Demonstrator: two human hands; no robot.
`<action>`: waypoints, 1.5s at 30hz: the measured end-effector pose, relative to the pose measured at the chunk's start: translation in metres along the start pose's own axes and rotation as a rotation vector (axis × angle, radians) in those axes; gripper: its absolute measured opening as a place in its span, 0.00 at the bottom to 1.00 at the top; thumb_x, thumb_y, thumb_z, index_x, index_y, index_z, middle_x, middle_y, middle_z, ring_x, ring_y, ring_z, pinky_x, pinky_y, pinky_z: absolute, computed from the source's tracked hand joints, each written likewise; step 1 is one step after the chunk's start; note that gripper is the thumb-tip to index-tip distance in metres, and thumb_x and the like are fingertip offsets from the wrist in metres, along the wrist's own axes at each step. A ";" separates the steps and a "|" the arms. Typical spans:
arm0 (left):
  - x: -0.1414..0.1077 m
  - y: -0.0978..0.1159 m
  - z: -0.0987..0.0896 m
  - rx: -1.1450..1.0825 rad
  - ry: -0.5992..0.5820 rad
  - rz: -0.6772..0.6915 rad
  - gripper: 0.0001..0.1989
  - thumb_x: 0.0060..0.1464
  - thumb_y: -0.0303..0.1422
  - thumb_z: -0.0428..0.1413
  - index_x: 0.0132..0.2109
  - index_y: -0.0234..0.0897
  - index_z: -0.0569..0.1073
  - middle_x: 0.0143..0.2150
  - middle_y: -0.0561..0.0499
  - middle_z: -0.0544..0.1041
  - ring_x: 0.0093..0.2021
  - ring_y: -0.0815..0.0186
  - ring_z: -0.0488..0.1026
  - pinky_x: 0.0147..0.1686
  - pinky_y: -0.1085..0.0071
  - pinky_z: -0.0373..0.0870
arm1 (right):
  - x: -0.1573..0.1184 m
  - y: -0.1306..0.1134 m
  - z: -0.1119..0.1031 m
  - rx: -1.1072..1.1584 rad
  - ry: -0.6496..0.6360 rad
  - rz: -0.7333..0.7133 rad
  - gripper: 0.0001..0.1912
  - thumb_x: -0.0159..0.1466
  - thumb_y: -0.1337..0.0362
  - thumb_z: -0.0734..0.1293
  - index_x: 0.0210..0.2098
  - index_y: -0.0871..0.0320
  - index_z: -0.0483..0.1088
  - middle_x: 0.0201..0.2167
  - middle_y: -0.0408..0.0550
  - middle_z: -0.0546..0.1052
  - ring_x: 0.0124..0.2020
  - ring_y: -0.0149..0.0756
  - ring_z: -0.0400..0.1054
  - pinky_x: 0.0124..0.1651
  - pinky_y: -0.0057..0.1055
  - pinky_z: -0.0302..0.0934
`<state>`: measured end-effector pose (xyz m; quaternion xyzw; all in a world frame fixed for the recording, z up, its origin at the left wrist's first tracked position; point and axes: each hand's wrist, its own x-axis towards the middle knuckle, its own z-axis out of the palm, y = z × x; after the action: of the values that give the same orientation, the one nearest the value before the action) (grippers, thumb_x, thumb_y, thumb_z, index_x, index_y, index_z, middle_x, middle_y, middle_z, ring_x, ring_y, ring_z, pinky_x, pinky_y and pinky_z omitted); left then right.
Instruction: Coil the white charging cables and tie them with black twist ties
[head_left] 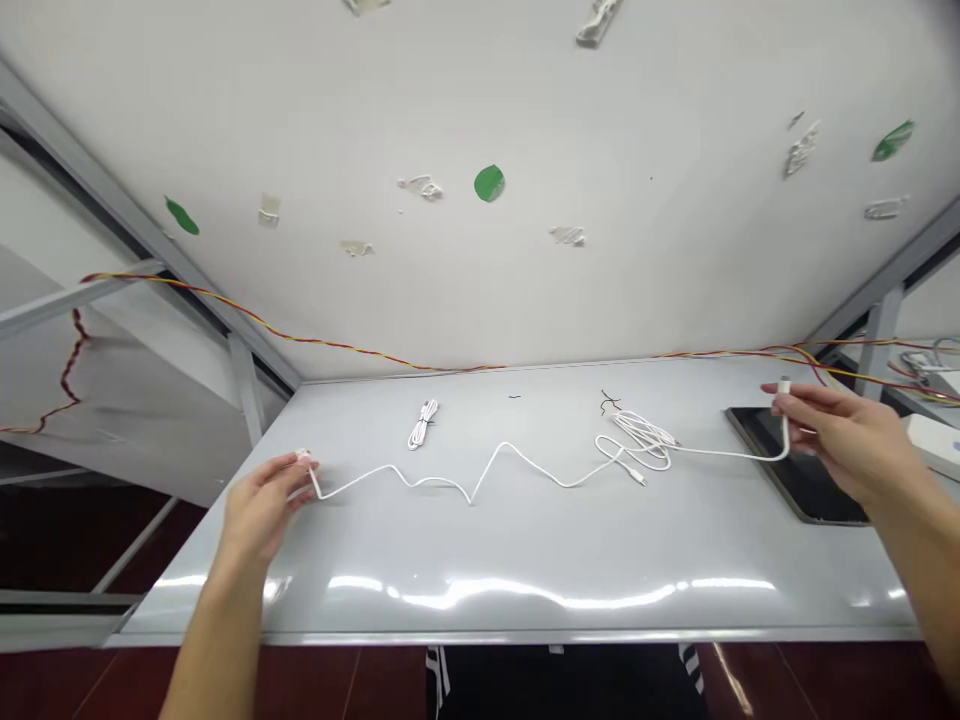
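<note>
A long white cable [504, 446] runs in loose zigzags across the grey table. At the left, my left hand [264, 502] pinches one white connector end of it. My right hand [851, 440], above the dark tablet at the right, holds a white plug upright between thumb and fingers, its cord running back to a loose tangle of white cable [649, 435]. Another plug end [637, 477] lies free beside the tangle. A small tied bundle of white cable [424, 424] rests at the back, left of centre, touched by neither hand.
A dark tablet [799, 465] lies at the right, near a white box [934, 445]. Short dark ties [610, 402] are behind the tangle. Red and yellow wires [360, 350] run along the white back panel [465, 290]. Metal frame posts stand at both sides.
</note>
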<state>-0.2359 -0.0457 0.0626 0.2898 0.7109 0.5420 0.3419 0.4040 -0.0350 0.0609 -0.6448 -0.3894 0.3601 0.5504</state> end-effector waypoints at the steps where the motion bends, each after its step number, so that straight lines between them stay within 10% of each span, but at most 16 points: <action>1: 0.004 -0.002 -0.011 -0.026 0.061 0.005 0.10 0.43 0.28 0.66 0.35 0.38 0.74 0.31 0.58 0.80 0.35 0.67 0.77 0.27 0.76 0.75 | 0.001 0.002 -0.009 0.008 0.032 -0.029 0.16 0.50 0.52 0.78 0.31 0.55 0.75 0.44 0.59 0.75 0.23 0.23 0.60 0.21 0.34 0.50; 9: 0.017 -0.007 -0.050 -0.109 0.405 0.072 0.11 0.43 0.27 0.65 0.33 0.39 0.70 0.25 0.64 0.77 0.29 0.69 0.75 0.22 0.79 0.71 | 0.007 0.011 -0.041 -0.018 0.247 -0.112 0.16 0.51 0.47 0.76 0.26 0.46 0.69 0.34 0.51 0.74 0.22 0.33 0.61 0.22 0.42 0.53; 12: 0.007 -0.006 -0.042 -0.011 0.286 0.038 0.11 0.45 0.30 0.65 0.36 0.39 0.71 0.28 0.59 0.79 0.29 0.69 0.75 0.23 0.79 0.68 | -0.001 0.010 -0.029 -0.003 0.103 -0.024 0.14 0.51 0.47 0.76 0.27 0.47 0.72 0.35 0.54 0.73 0.21 0.30 0.57 0.20 0.39 0.50; 18: -0.041 0.006 0.014 0.311 -0.362 -0.144 0.25 0.49 0.49 0.62 0.49 0.42 0.65 0.35 0.49 0.81 0.29 0.60 0.78 0.21 0.73 0.69 | -0.044 -0.001 0.040 -0.115 -0.550 0.301 0.21 0.53 0.51 0.75 0.43 0.54 0.75 0.23 0.42 0.67 0.17 0.26 0.55 0.17 0.29 0.50; 25: -0.084 0.007 0.112 0.381 -0.745 -0.128 0.21 0.53 0.48 0.57 0.48 0.43 0.65 0.29 0.50 0.77 0.22 0.59 0.77 0.12 0.75 0.64 | -0.075 0.001 0.138 -0.239 -0.822 0.218 0.13 0.58 0.56 0.70 0.38 0.57 0.72 0.20 0.40 0.72 0.13 0.28 0.62 0.16 0.28 0.59; 34: -0.090 -0.014 0.218 0.415 -0.917 0.135 0.13 0.59 0.40 0.52 0.33 0.35 0.71 0.20 0.51 0.73 0.16 0.66 0.72 0.15 0.74 0.66 | -0.078 0.004 0.221 -0.085 -0.829 0.198 0.06 0.60 0.62 0.68 0.33 0.55 0.66 0.20 0.39 0.72 0.15 0.30 0.66 0.17 0.27 0.61; 45: -0.124 -0.010 0.217 0.157 -0.760 0.535 0.19 0.65 0.41 0.46 0.44 0.35 0.77 0.47 0.42 0.73 0.48 0.59 0.71 0.51 0.62 0.69 | -0.088 0.006 0.228 0.427 -0.730 0.074 0.19 0.55 0.51 0.74 0.37 0.54 0.67 0.28 0.39 0.73 0.23 0.29 0.68 0.30 0.33 0.70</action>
<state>0.0113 -0.0210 0.0354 0.6656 0.4747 0.4110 0.4034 0.1626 -0.0171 0.0272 -0.3598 -0.4520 0.6569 0.4844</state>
